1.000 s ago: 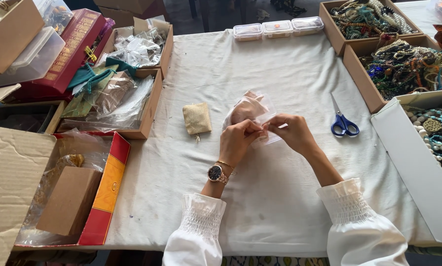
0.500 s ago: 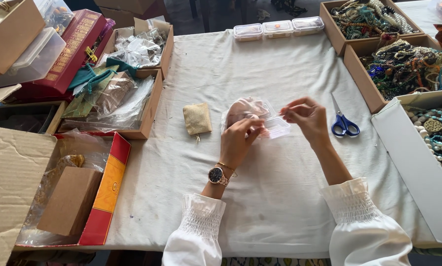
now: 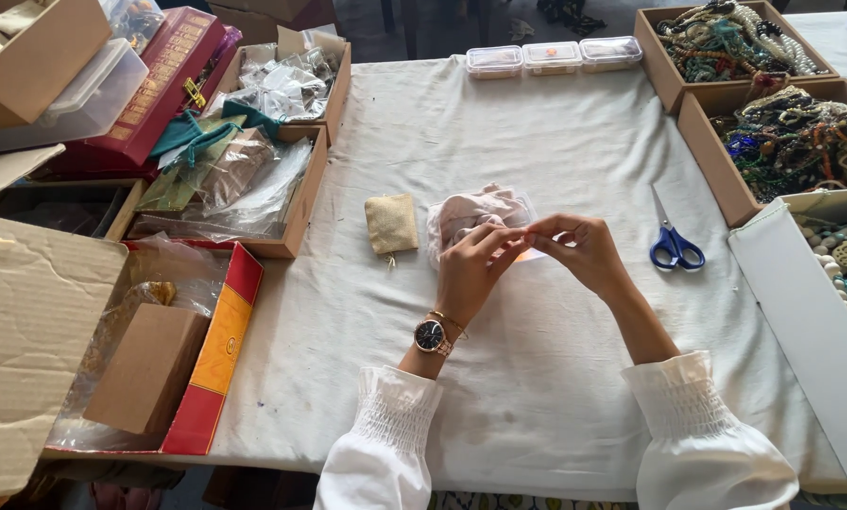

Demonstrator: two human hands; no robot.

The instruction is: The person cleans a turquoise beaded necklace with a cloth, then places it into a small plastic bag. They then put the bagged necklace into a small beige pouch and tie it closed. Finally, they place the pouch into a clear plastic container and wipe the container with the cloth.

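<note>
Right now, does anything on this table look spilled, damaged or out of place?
Nothing stands out. Both hands, left hand and right hand, hold a clear bag of pink cloth; the burlap pouch and blue-handled scissors lie flat on the white tablecloth.

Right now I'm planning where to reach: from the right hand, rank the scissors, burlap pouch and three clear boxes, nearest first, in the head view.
1. Scissors, just to the right of the right hand.
2. Burlap pouch, left, beyond the left hand.
3. Clear boxes, at the far table edge.
</note>
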